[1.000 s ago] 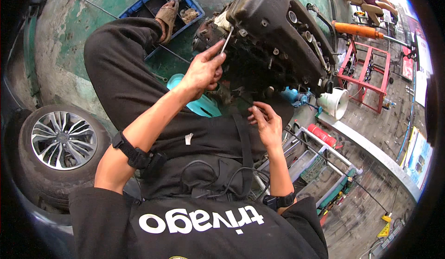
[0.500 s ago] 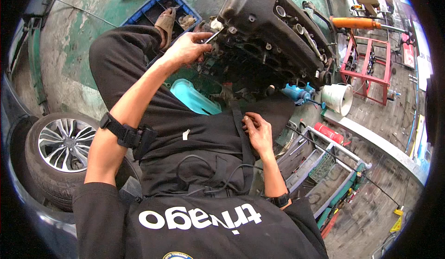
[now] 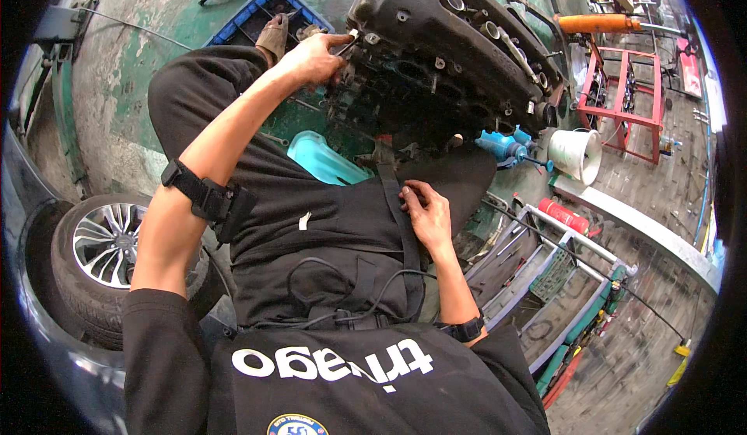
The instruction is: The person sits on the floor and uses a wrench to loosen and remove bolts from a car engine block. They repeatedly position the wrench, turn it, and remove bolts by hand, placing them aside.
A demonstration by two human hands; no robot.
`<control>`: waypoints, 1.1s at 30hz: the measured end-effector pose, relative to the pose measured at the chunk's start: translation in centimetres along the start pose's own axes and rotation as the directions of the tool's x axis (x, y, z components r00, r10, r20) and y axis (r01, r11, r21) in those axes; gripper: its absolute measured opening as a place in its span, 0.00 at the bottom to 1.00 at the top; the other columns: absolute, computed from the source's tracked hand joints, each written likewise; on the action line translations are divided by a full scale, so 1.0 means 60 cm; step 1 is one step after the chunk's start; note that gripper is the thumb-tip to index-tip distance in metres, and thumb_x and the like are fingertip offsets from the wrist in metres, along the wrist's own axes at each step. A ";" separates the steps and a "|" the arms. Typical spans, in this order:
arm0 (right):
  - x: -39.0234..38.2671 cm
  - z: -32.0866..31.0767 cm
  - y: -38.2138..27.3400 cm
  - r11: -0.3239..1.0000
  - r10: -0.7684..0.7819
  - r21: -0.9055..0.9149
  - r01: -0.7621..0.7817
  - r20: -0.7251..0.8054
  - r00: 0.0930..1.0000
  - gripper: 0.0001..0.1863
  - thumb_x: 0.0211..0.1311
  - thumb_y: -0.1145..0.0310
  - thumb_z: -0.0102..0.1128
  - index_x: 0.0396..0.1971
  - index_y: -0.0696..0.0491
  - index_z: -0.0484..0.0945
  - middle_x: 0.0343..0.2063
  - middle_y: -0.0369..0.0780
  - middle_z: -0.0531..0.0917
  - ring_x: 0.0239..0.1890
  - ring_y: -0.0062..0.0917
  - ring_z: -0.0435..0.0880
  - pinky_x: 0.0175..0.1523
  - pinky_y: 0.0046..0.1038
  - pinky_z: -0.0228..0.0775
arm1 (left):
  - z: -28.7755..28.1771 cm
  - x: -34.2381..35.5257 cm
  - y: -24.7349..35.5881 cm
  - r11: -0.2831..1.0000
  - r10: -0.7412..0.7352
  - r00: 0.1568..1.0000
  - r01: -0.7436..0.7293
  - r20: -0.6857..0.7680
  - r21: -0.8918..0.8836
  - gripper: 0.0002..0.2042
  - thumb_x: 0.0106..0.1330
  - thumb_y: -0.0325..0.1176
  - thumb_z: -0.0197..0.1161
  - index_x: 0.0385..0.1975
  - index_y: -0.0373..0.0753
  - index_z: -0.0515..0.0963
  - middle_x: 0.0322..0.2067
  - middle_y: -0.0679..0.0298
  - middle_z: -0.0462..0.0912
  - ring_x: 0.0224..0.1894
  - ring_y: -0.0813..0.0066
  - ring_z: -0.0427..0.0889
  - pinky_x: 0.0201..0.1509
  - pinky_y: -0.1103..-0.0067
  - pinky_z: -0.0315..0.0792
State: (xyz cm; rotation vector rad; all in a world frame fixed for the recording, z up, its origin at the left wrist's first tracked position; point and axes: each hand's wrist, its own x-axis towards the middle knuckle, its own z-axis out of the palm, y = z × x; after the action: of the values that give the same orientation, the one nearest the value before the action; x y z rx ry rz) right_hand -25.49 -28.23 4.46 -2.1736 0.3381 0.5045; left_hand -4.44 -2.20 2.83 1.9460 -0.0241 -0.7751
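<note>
A dark, oily engine (image 3: 416, 26) with a rounded cover and several round ports stands in front of me. My left hand (image 3: 311, 60) is at its near left corner, index finger stretched toward a small white fitting (image 3: 354, 35). The other fingers close around a slim metal rod, mostly hidden by the hand. Over my thigh, my right hand (image 3: 426, 211) rests with curled fingers against a black strap (image 3: 395, 201). Whether anything is pinched there is hidden. A turquoise plastic piece (image 3: 325, 159) lies between my legs, below the engine.
Beyond my sandalled foot sits a blue divided crate (image 3: 233, 24). Wheels (image 3: 105, 244) are at the left beside a dark car body panel. To the right are a white bucket (image 3: 576, 156), a red metal frame (image 3: 622, 112), a red fire extinguisher (image 3: 563, 215) and a grey tool cart (image 3: 537, 287).
My left index finger now reaches up to the white fitting, and less of the metal rod shows. The engine appears slightly higher and farther left. My right hand stays by the strap.
</note>
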 end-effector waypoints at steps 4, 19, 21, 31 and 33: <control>-0.005 0.002 0.001 0.998 0.037 0.052 -0.037 -0.004 0.999 0.13 0.59 0.70 0.53 0.40 0.62 0.75 0.27 0.42 0.81 0.25 0.18 0.78 0.33 0.21 0.70 | 0.007 0.023 -0.016 0.992 0.087 0.993 -0.079 -0.079 0.100 0.23 0.55 0.28 0.54 0.54 0.41 0.68 0.20 0.65 0.76 0.22 0.80 0.72 0.27 0.82 0.68; 0.005 0.015 0.014 0.998 -0.009 0.059 0.011 -0.031 0.999 0.13 0.59 0.69 0.54 0.39 0.61 0.76 0.26 0.40 0.81 0.24 0.18 0.77 0.31 0.21 0.70 | 0.022 0.025 -0.004 0.921 0.145 0.978 -0.078 -0.150 0.383 0.24 0.54 0.25 0.47 0.54 0.39 0.67 0.31 0.50 0.81 0.31 0.62 0.80 0.37 0.73 0.72; 0.007 0.017 0.012 0.997 -0.018 0.069 0.020 -0.026 0.999 0.13 0.59 0.69 0.54 0.39 0.61 0.76 0.25 0.40 0.81 0.24 0.17 0.77 0.31 0.21 0.69 | 0.011 0.032 0.009 0.876 0.155 0.984 -0.096 -0.089 0.472 0.25 0.50 0.24 0.47 0.53 0.38 0.68 0.35 0.45 0.79 0.37 0.56 0.80 0.42 0.70 0.71; 0.017 0.026 -0.013 0.946 0.077 0.309 -0.101 0.091 0.993 0.12 0.59 0.66 0.52 0.36 0.59 0.77 0.25 0.40 0.82 0.25 0.20 0.80 0.31 0.22 0.70 | 0.005 0.037 0.010 0.979 -0.095 0.993 0.080 0.071 0.186 0.22 0.51 0.30 0.56 0.50 0.38 0.70 0.29 0.54 0.81 0.29 0.67 0.78 0.35 0.74 0.71; 0.036 0.024 -0.032 0.941 0.059 0.322 -0.103 0.143 0.988 0.12 0.59 0.66 0.52 0.36 0.59 0.77 0.25 0.39 0.82 0.25 0.19 0.79 0.31 0.21 0.70 | 0.010 0.044 -0.002 0.921 0.108 0.994 -0.111 0.028 0.374 0.21 0.52 0.31 0.56 0.49 0.38 0.71 0.30 0.52 0.81 0.30 0.65 0.79 0.36 0.73 0.71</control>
State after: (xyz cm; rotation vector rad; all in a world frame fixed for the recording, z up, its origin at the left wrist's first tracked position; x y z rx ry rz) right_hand -23.15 -26.04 4.00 -1.7998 0.4098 0.5895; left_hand -2.70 -3.48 1.22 2.2811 -0.3041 -0.7426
